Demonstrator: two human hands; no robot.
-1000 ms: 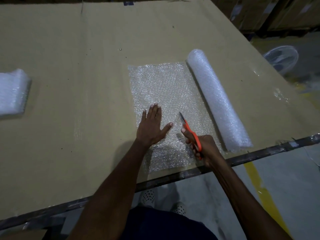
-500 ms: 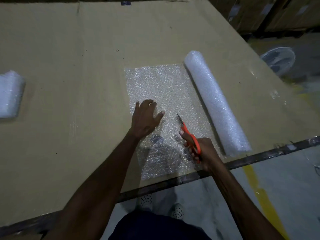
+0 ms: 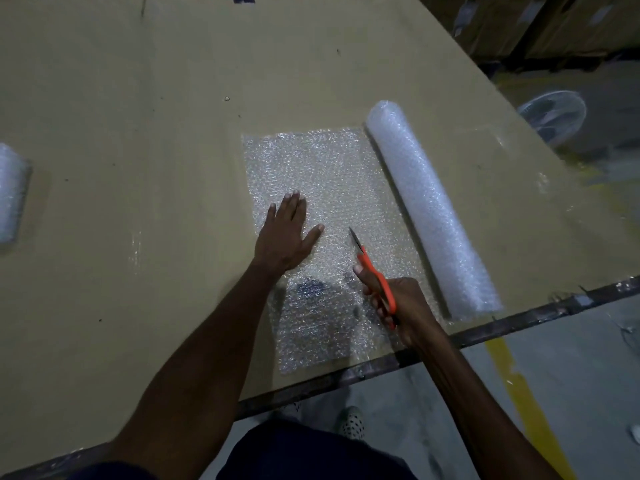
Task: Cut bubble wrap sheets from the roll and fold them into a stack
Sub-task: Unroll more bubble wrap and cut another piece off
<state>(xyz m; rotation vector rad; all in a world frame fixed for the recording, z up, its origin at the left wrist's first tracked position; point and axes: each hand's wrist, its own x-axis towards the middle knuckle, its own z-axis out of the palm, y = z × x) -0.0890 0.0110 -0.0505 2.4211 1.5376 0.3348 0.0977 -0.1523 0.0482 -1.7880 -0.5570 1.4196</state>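
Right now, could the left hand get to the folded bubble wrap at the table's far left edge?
Probably yes. The left hand lies flat on the unrolled sheet, holding nothing, and only bare cardboard tabletop lies between it and the folded bubble wrap, though it's a long sideways stretch.

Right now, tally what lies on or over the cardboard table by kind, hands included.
Bubble wrap roll: 1
Unrolled bubble wrap sheet: 1
Folded bubble wrap stack: 1
Orange-handled scissors: 1
Hands: 2, left hand, right hand
Total: 6
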